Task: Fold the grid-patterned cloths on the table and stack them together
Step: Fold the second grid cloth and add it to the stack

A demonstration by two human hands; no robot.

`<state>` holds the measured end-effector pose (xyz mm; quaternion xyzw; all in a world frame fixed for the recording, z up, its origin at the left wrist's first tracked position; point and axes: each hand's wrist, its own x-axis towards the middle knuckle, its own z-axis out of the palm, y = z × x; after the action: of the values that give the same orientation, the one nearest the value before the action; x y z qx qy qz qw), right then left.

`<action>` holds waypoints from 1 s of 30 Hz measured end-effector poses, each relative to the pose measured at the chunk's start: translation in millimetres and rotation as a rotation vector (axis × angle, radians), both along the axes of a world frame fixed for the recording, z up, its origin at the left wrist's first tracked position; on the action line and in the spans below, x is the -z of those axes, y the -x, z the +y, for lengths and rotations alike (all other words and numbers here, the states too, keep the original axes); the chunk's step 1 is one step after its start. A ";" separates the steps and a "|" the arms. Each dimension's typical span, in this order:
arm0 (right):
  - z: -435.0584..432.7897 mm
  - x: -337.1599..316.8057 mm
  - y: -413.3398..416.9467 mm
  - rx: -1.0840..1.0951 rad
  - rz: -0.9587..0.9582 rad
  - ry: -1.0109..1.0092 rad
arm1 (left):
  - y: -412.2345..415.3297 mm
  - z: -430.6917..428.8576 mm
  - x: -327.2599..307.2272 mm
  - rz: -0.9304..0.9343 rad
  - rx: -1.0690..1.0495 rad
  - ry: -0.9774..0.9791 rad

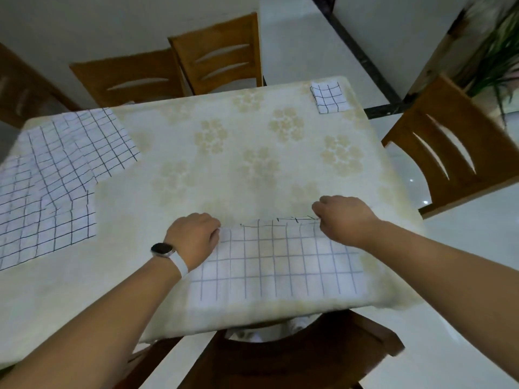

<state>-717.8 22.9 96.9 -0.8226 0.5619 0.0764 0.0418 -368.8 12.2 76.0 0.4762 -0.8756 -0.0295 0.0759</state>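
Now, from the head view, the near cloth (278, 262) is seen lying at the front edge of the table (224, 153), straight before the person, its near hem close to the table's rim. Its far left corner is pinched by the left hand (193, 237), fingers curled in on the fabric. Its far right corner is taken likewise by the right hand (344, 217), knuckles up, though the fingertips themselves are hidden under the hand. Between the two hands the far hem is raised a little and runs ragged, so a fold is judged to be in hand. For the next move, both corners would have to be carried level toward the near hem, laid onto the near corners, and the grid lines matched so the halves sit square.

As for looks, the cloth is white with a thin dark grid, limp and light. Whether it is already doubled cannot be told.

Further off, a folded cloth (328, 96) is spotted at the far right corner of the table, small and square, well apart from the hands; it is judged to be the start of the stack. On the left, the spread cloths (56, 169) are seen overlapping, unfolded, one running off the left of the view. So the task is reckoned early: one done, one in hand, more waiting.
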 end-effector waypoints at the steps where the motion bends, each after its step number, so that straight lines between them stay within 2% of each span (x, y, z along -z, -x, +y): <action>1: 10.3 2.4 -1.0 -0.025 -0.006 0.034 | -0.4 9.3 3.2 -0.002 -0.001 0.009; 5: 50.5 11.2 -5.6 -0.049 -0.019 0.054 | -1.6 44.2 20.5 -0.036 0.009 -0.026; 12: 97.0 50.0 -12.0 -0.143 0.064 -0.044 | -7.3 83.5 51.0 -0.122 0.079 -0.064; 20: 110.4 81.3 -23.1 -0.130 0.139 -0.148 | -15.9 92.4 92.6 -0.260 0.094 -0.248; 24: 113.5 88.1 -30.6 -0.118 0.190 -0.259 | -20.3 97.6 110.8 -0.269 0.124 -0.271; 30: 115.5 94.0 -30.7 -0.071 0.206 -0.371 | -25.0 102.8 117.0 -0.310 0.039 -0.367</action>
<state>-687.1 138.4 2.9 -0.8079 0.5102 0.2637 0.1319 -343.7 115.0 -41.0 0.4638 -0.8658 -0.1160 -0.1477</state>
